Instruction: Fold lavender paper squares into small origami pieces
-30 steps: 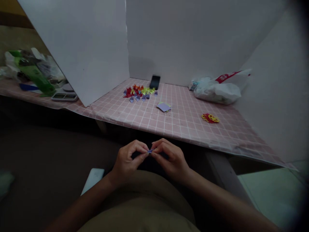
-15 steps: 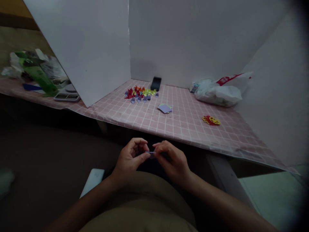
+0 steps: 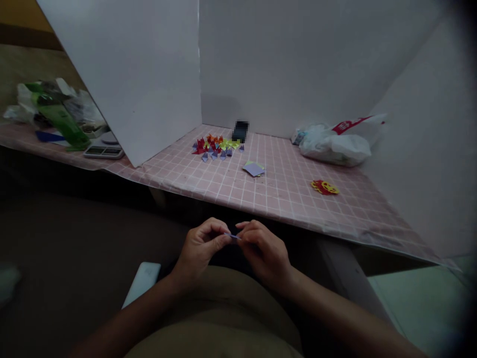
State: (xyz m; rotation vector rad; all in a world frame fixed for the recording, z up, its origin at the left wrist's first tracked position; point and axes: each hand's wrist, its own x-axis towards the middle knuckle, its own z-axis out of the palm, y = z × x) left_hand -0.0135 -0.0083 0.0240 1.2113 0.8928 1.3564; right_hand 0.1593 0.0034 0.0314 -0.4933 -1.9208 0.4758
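Note:
Below the table's front edge, my left hand (image 3: pixel 199 248) and my right hand (image 3: pixel 263 251) meet, both pinching a small purple paper piece (image 3: pixel 233 235) between thumbs and fingertips. The paper looks thin and folded. On the pink checked tablecloth (image 3: pixel 283 199) farther off lies a cluster of small folded paper shapes (image 3: pixel 216 144) in red, orange, yellow and purple. A small stack of purple and green paper squares (image 3: pixel 254 169) lies nearer the middle. Red and yellow paper cut-outs (image 3: pixel 325 187) lie to the right.
White boards (image 3: pixel 149 74) wall in the table at the left, back and right. A white plastic bag (image 3: pixel 335 141) sits at the back right, a small dark object (image 3: pixel 240 131) by the back wall. Left of the board are a scale (image 3: pixel 104 151) and a green packet (image 3: pixel 61 119).
Both hands have shifted slightly lower and stayed pinched on the purple paper, which now looks flatter, edge-on. The view has tilted a little.

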